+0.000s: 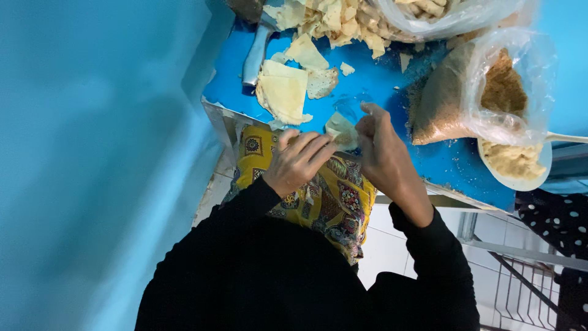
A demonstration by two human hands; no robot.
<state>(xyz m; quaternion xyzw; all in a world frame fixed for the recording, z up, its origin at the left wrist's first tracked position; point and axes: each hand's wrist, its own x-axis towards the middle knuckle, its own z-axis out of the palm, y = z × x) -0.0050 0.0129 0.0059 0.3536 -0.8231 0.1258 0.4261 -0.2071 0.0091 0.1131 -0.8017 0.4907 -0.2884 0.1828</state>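
Blue table [380, 86]; dough piece [340, 130] between both hands.

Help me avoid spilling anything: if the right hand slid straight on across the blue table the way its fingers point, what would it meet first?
Probably bare blue table first, then the heap of torn pastry scraps. The right hand points up the picture; depth is unclear.

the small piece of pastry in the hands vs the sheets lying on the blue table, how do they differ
The small piece is pinched between the left hand and right hand at the table's near edge; the sheets lie loose and untouched farther up the blue table, beside a metal handle. The small piece is smaller and looks folded or bunched; the sheets are larger and lie flat, stacked, with ragged edges. Both are thin and pale cream.
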